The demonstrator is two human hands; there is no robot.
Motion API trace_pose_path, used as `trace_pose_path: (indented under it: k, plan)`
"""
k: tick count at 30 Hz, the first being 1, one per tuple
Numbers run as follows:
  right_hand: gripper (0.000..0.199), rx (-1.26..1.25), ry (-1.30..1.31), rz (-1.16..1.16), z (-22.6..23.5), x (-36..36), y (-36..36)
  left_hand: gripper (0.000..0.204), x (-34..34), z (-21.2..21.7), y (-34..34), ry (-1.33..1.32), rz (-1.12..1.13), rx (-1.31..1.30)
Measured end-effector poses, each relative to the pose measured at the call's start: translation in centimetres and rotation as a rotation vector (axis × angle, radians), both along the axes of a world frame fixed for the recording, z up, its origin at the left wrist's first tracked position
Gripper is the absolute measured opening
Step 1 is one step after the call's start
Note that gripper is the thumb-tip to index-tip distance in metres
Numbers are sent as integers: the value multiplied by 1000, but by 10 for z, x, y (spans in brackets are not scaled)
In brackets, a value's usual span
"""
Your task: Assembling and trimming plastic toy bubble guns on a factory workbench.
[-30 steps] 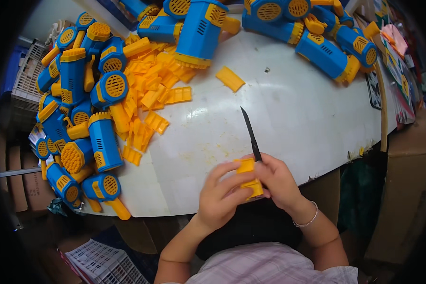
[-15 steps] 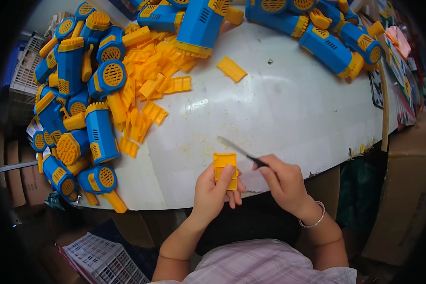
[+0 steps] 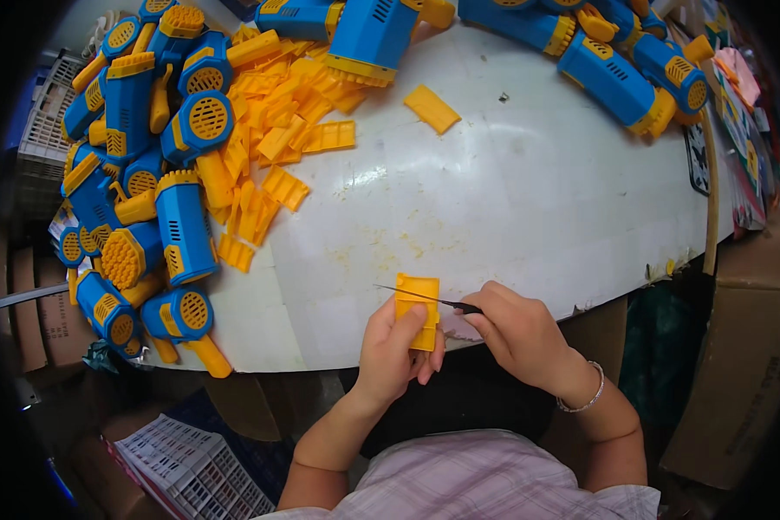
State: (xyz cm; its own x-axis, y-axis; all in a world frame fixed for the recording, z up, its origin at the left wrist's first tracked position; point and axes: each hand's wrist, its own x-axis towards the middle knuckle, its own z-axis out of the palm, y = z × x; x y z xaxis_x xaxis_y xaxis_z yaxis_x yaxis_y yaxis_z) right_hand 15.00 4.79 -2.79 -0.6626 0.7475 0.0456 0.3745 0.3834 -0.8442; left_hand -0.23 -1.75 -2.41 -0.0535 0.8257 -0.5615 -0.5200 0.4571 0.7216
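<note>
A small yellow plastic cover (image 3: 423,334) with raised ribs is held upright in my left hand (image 3: 388,347), the thumb pressed on its face. My right hand (image 3: 522,334) grips the black handle of a thin knife (image 3: 416,295). The blade points left and lies across the upper part of the cover; whether it touches the plastic I cannot tell. Yellow shavings (image 3: 407,238) are scattered on the white table (image 3: 529,199) just beyond my hands. A single yellow cover (image 3: 432,109) lies apart, farther off. To the left is a heap of similar yellow covers (image 3: 286,95).
Blue and yellow gun-shaped plastic bodies (image 3: 186,225) are piled along the left side. More blue bodies (image 3: 611,82) lie at the far right, near a phone (image 3: 697,160). White crates (image 3: 195,472) and cardboard boxes (image 3: 728,373) stand around the table.
The knife has swung from pointing up and away beside the cover to lying across its upper part. My left hand still holds the cover in nearly the same place.
</note>
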Motion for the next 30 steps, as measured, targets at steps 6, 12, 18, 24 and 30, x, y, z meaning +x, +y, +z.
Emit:
trace_pose_path:
  k: [6, 12, 18, 24, 30]
  plan:
    - [12, 70, -114, 39, 2, 0, 1, 22, 3, -1, -1, -7, -39, 7]
    - [23, 167, -155, 78, 4, 3, 6, 24, 7, -4, -2, -123, -20, 49]
    - [25, 116, -149, 105, 3, 5, 11, 23, 11, -1, 7, -167, 42, 17]
    - [24, 100, -134, 101, 1, 5, 13, 24, 12, -2, 11, -170, 30, 18]
    - [19, 33, -260, -123, -15, 4, 35, 22, 6, 2, 11, -177, 21, 53]
